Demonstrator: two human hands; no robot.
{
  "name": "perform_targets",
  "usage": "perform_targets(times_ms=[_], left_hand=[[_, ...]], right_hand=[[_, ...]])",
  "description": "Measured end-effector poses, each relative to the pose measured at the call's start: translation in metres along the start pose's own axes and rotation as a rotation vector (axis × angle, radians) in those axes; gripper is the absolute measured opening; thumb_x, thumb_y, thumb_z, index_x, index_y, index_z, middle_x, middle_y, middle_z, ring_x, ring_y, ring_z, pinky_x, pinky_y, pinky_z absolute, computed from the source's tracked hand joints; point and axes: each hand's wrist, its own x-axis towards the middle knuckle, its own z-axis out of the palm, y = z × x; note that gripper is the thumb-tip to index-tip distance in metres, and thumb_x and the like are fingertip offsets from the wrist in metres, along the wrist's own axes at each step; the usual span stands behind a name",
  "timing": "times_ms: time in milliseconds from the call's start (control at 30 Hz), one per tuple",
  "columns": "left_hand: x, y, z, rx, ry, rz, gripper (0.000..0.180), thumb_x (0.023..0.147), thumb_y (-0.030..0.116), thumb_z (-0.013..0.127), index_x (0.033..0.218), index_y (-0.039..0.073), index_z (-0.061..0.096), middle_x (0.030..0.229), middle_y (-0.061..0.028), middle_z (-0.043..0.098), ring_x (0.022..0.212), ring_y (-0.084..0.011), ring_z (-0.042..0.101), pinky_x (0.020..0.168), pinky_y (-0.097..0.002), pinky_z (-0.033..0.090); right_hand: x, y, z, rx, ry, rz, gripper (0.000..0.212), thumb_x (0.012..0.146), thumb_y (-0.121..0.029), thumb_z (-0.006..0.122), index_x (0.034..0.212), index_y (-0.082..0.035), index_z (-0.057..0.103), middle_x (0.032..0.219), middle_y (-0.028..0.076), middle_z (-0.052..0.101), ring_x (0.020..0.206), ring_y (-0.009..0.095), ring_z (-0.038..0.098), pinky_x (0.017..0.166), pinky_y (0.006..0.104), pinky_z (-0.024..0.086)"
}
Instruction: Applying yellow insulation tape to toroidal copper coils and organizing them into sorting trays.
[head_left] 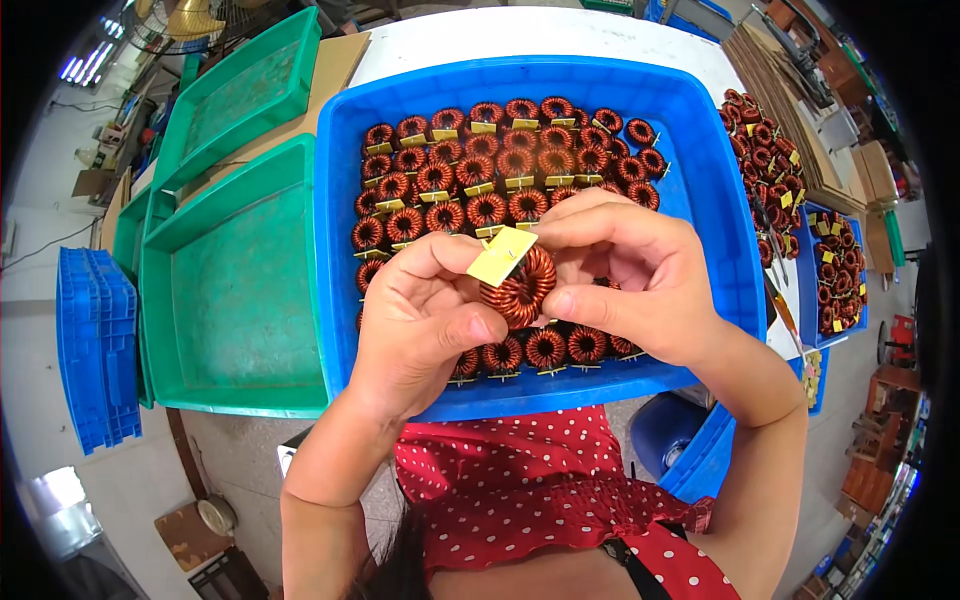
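Observation:
Above a blue tray (742, 300), a copper-wound toroidal coil (522, 290) is held between my two hands. A small yellow base plate (502, 256) sits on the coil's upper side, tilted toward me. My left hand (415, 325) grips from the left, with the thumb by the coil and the forefinger beside the plate's left edge. From the right, my right hand (640, 270) pinches it, forefinger near the plate's corner and thumb against the coil's lower right side. Many like coils with yellow plates stand in rows in the tray, partly covered by my hands.
Green trays (228, 275) lie to the left, with stacked blue crates (98, 345) beyond. Loose coils (762, 150) are heaped on the white table (560, 32) at the right, near a smaller blue bin (838, 270) of coils. A tool with an orange handle (780, 305) lies there.

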Motion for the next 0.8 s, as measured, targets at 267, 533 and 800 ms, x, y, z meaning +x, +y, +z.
perform_targets(times_ms=[267, 533, 800], left_hand=[[0.003, -0.006, -0.002, 0.142, -0.066, 0.198, 0.038, 0.065, -0.007, 0.076, 0.095, 0.001, 0.054, 0.097, -0.0087, 0.057, 0.096, -0.0196, 0.058, 0.087, -0.0358, 0.048], [-0.003, -0.003, 0.000, 0.138, 0.049, 0.080, 0.028, 0.076, 0.003, 0.072, 0.096, 0.001, 0.053, 0.096, -0.0080, 0.057, 0.091, -0.0180, 0.058, 0.082, -0.0325, 0.050], [-0.001, 0.000, 0.011, 0.056, 0.109, -0.048, 0.026, 0.086, 0.016, 0.064, 0.101, 0.003, 0.047, 0.097, -0.0139, 0.061, 0.081, -0.0206, 0.065, 0.073, -0.0327, 0.058]], right_hand=[[-0.002, 0.000, 0.002, 0.099, -0.021, 0.117, 0.034, 0.076, 0.003, 0.069, 0.109, 0.003, 0.060, 0.106, 0.010, 0.055, 0.084, 0.009, 0.055, 0.070, 0.0215, 0.045], [-0.003, 0.000, 0.005, 0.092, 0.049, 0.022, 0.031, 0.071, 0.001, 0.076, 0.098, 0.001, 0.061, 0.087, 0.002, 0.059, 0.070, 0.003, 0.054, 0.057, 0.0174, 0.042], [-0.006, 0.003, 0.001, 0.045, 0.042, -0.046, 0.041, 0.061, 0.012, 0.078, 0.090, -0.003, 0.052, 0.093, 0.008, 0.051, 0.068, 0.008, 0.052, 0.061, 0.0209, 0.043]])
